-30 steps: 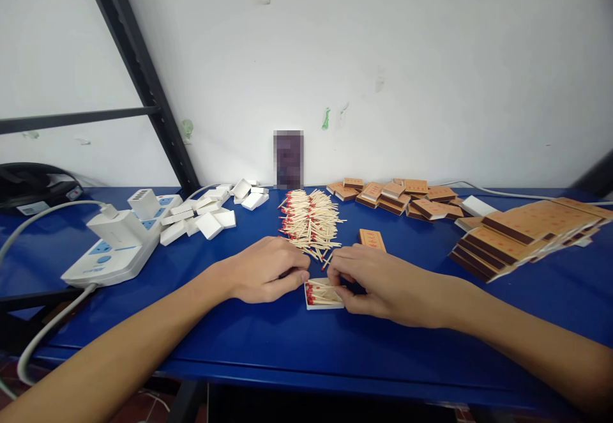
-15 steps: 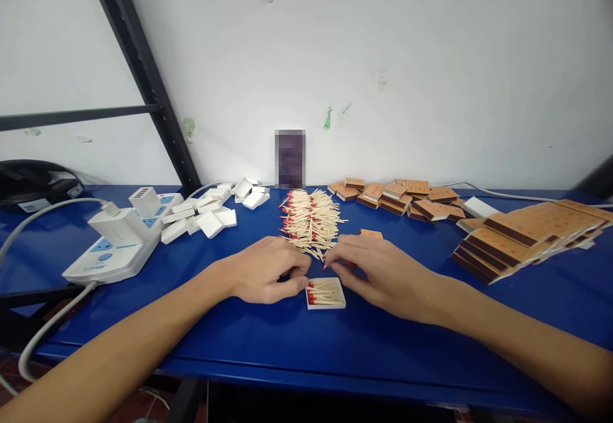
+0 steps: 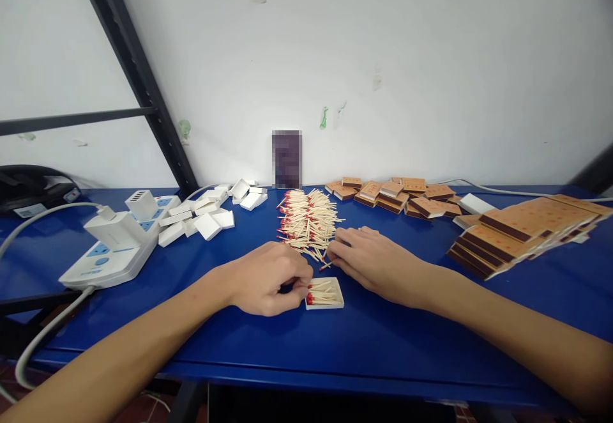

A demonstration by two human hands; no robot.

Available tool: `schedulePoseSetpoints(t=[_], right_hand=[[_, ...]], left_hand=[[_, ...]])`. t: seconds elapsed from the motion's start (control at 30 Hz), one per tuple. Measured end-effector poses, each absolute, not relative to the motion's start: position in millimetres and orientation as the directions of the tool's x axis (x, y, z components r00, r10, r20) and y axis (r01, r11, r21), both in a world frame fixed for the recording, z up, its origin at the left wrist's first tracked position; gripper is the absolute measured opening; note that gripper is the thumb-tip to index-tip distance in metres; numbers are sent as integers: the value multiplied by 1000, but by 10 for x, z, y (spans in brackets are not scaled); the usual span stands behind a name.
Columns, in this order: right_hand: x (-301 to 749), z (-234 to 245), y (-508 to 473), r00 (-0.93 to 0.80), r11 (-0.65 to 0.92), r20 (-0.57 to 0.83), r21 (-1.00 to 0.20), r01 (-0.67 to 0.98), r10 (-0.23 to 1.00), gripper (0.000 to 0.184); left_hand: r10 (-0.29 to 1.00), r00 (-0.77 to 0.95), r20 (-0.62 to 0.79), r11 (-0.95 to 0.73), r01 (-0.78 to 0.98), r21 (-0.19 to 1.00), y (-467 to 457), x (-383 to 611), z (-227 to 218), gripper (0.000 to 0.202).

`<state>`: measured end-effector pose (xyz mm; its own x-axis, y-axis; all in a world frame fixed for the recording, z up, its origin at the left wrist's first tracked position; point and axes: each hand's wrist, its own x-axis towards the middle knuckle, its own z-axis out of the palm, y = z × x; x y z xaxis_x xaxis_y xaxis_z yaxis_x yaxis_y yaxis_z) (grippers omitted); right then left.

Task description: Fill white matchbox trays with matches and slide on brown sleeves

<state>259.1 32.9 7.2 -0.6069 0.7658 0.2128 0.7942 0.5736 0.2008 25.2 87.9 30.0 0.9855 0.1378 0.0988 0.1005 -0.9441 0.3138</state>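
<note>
Matches (image 3: 310, 218) lie heaped, red heads mostly to the left, along the middle of a glossy blue worktop (image 3: 268, 346) set against a scuffed white wall (image 3: 421, 46). Just short of the heap, and nearer to me, a white tray (image 3: 336, 306) sits flat, partly filled with more matches. My left hand (image 3: 271, 279) is curled at its left edge, thumb and forefinger close together; whether they pinch the tray, I cannot tell. My right hand (image 3: 371, 260), fingers bent, reaches the near end of the heap, its fingertips too hidden to show a grip.

White trays (image 3: 205, 209) are piled at back left, orange boxes (image 3: 405, 196) at back right, with a slanting stack of sleeves (image 3: 522, 228) farther right. At left, a power strip (image 3: 103, 273) carries two white plugs, one with a cable (image 3: 43, 215). A dark panel (image 3: 287, 159), its face pixelated, stands against the wall. Black metal framing (image 3: 131, 49) rises at left; reddish floor (image 3: 156, 408) shows below the front edge.
</note>
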Motion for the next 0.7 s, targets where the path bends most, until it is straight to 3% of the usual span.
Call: schedulePoseSetpoints(t=[0.13, 0.2, 0.27, 0.4, 0.47, 0.57, 0.7], right_hand=[[2573, 70, 329, -618, 574, 224, 234, 785, 753, 16], [2559, 101, 310, -588, 562, 237, 174, 809, 773, 19], [2539, 154, 269, -552, 568, 249, 9, 823, 796, 21], [2474, 281, 134, -477, 508, 188, -431, 746, 859, 21], [2438, 322, 76, -452, 452, 136, -518, 726, 882, 20], [2417, 321, 61, -450, 437, 109, -518, 736, 887, 17], [2471, 218, 166, -422, 475, 216, -393, 788, 880, 13]], left_hand=[[149, 982, 114, -949, 110, 296, 853, 265, 295, 10], [169, 978, 119, -948, 129, 290, 848, 270, 295, 12], [190, 974, 126, -945, 147, 291, 855, 273, 295, 17], [294, 935, 200, -939, 242, 246, 927, 258, 276, 20], [381, 891, 247, -920, 340, 193, 985, 241, 251, 14], [424, 867, 262, -906, 400, 141, 1065, 229, 206, 13], [357, 899, 254, -934, 352, 66, 1116, 272, 162, 20]])
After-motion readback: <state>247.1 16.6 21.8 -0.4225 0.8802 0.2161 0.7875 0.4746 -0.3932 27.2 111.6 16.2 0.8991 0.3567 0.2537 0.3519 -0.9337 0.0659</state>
